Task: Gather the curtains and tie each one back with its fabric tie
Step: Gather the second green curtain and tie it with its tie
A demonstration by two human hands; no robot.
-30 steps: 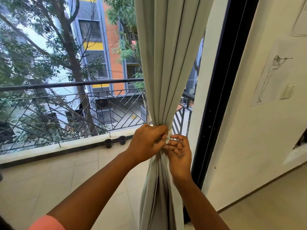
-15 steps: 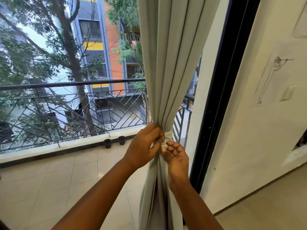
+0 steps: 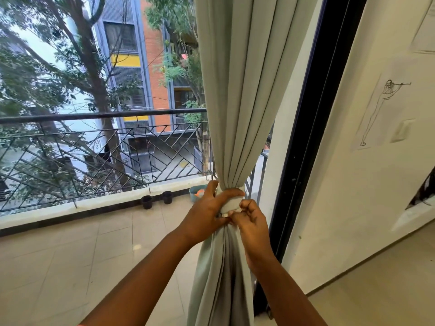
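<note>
The left hand wraps the gathered curtain at its waist; right hand fingers pinch the fabric tie between both hands. Soft, light cloth likely slips, so grip the tie ends close to the fingertips.

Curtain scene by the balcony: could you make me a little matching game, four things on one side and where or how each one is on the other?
Things:
1. curtain
2. fabric tie
3. two dark pots
4. line drawing

Places or states:
A. on the balcony floor by the railing
B. on the wall at the right
C. bunched into one bundle
D. wrapped round the bundle, held by the left hand and right hand

Pairs: 1-C, 2-D, 3-A, 4-B
</note>
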